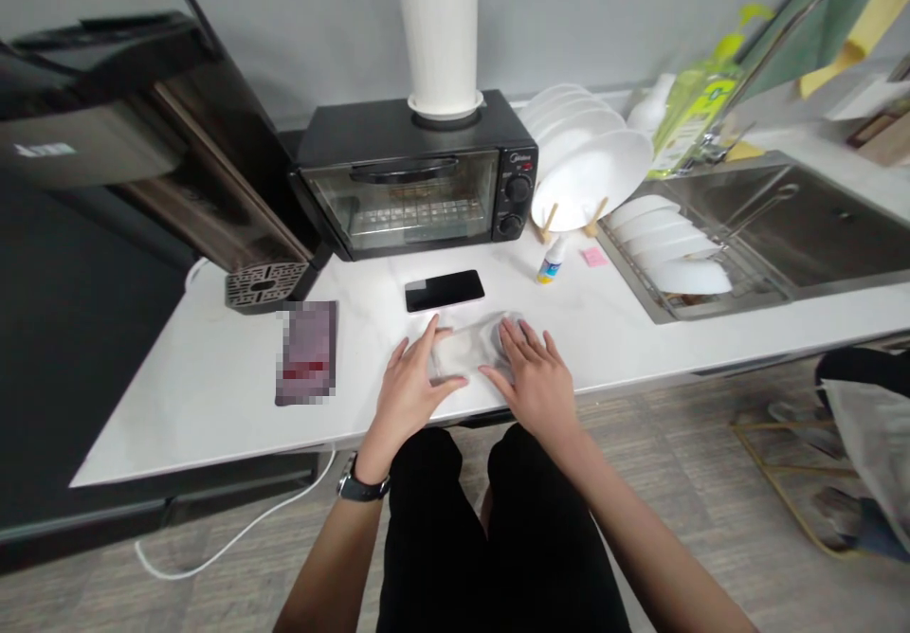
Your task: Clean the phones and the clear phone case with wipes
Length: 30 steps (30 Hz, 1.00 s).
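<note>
On the white counter (199,396), near its front edge, lies a clear, roughly phone-sized plastic piece (465,351); its exact kind I cannot make out. My left hand (409,377) grips its left end, thumb at the near edge and fingers at the far edge. The right end is held by my right hand (535,372), whose fingers lie over the far corner and thumb along the near side. Just behind the plastic rests a black-screened phone (445,291). A small white bottle with a blue and yellow label (552,262) stands upright beyond my right hand.
A toaster oven (419,178) stands at the back, carrying a white pot (442,41). White plates (590,173) lean in a rack beside the sink (831,226). To the left are a tall black machine (213,159) and a blurred-out flat item (307,352). A pink note (594,257) lies near the bottle.
</note>
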Each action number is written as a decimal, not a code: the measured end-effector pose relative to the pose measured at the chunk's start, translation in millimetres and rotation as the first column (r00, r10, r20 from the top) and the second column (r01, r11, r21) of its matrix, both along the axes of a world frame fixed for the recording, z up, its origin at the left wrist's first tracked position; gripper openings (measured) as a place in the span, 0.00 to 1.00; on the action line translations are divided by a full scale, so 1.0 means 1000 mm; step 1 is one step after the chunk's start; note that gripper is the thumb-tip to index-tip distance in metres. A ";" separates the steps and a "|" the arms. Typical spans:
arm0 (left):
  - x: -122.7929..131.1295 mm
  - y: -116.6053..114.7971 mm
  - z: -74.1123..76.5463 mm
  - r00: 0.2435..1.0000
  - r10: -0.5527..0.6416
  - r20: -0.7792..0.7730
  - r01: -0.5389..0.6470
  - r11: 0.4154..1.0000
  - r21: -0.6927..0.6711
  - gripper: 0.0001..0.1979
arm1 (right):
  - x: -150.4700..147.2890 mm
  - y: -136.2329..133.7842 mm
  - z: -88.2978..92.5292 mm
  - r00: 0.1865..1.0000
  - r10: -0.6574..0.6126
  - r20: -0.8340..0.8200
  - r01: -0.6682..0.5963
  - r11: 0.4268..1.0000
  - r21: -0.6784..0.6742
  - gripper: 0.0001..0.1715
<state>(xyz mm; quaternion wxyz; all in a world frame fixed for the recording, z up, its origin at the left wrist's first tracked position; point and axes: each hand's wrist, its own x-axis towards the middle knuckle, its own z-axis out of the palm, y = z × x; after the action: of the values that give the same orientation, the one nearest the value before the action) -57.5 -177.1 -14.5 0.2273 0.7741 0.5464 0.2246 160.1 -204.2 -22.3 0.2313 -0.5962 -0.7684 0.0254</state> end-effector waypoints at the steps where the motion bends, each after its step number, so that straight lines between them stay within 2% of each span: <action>1: -0.001 0.000 -0.002 1.000 -0.002 0.000 0.002 1.000 -0.001 0.52 | -0.009 0.004 -0.001 1.000 0.004 -0.005 -0.004 1.000 0.007 0.43; 4: -0.004 0.001 -0.007 1.000 0.001 -0.012 0.000 1.000 0.006 0.51 | -0.039 -0.001 -0.001 0.984 0.175 -0.044 -0.175 0.984 0.000 0.45; 6: -0.005 0.001 -0.008 1.000 -0.005 -0.019 0.005 1.000 0.016 0.51 | -0.042 -0.013 0.002 0.957 0.283 -0.068 -0.285 0.958 -0.018 0.43; 7: -0.004 0.001 -0.008 1.000 -0.007 -0.016 0.008 1.000 0.020 0.52 | -0.037 -0.018 0.003 0.952 0.297 -0.072 -0.299 0.954 -0.026 0.41; 9: -0.003 0.000 -0.005 1.000 -0.006 -0.004 0.006 1.000 0.019 0.53 | -0.017 -0.022 0.003 0.971 0.235 -0.051 -0.237 0.971 -0.029 0.39; 11: -0.001 0.000 -0.002 1.000 -0.004 0.001 0.004 1.000 0.008 0.53 | -0.001 -0.015 0.001 0.995 0.099 -0.012 -0.099 0.995 -0.008 0.39; 13: -0.001 0.000 0.000 1.000 0.000 -0.003 0.000 1.000 0.005 0.53 | 0.000 -0.005 -0.002 1.000 0.010 0.010 -0.010 1.000 0.014 0.42; 15: -0.002 0.001 -0.001 1.000 -0.007 -0.007 0.007 1.000 0.006 0.52 | -0.014 -0.001 -0.004 0.998 0.065 0.006 -0.065 0.998 0.015 0.46; 17: -0.003 0.001 -0.002 1.000 -0.009 -0.007 0.009 1.000 0.009 0.52 | -0.028 -0.006 -0.003 0.978 0.207 -0.016 -0.207 0.978 0.004 0.49; 19: -0.004 0.001 -0.002 1.000 -0.021 -0.009 0.021 1.000 0.013 0.52 | -0.028 -0.017 0.000 0.955 0.295 -0.031 -0.296 0.955 -0.016 0.50; 21: -0.003 0.001 -0.001 1.000 -0.025 -0.007 0.025 1.000 0.018 0.52 | -0.016 -0.024 0.002 0.966 0.257 -0.016 -0.257 0.966 -0.029 0.47; 23: -0.002 0.001 0.000 1.000 -0.027 -0.004 0.027 1.000 0.014 0.53 | -0.002 -0.019 0.003 0.991 0.130 0.022 -0.130 0.991 -0.016 0.44; 25: -0.002 0.001 0.000 1.000 -0.021 -0.001 0.021 1.000 0.010 0.53 | -0.001 -0.009 0.002 0.999 0.041 0.037 -0.041 0.999 0.019 0.45; 26: -0.002 0.001 -0.001 1.000 -0.020 -0.001 0.020 1.000 0.010 0.52 | -0.006 -0.004 0.001 0.998 0.051 0.030 -0.052 0.998 0.030 0.47; 30: -0.004 0.001 -0.005 1.000 -0.013 -0.005 0.013 1.000 0.018 0.51 | -0.025 -0.009 0.001 0.948 0.316 -0.028 -0.316 0.949 0.008 0.49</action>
<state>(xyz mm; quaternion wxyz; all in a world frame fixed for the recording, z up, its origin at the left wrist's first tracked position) -61.1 -176.6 -19.4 0.2205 0.7803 0.5399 0.2260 135.2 -213.6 -21.0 0.2362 -0.4648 -0.8505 0.0693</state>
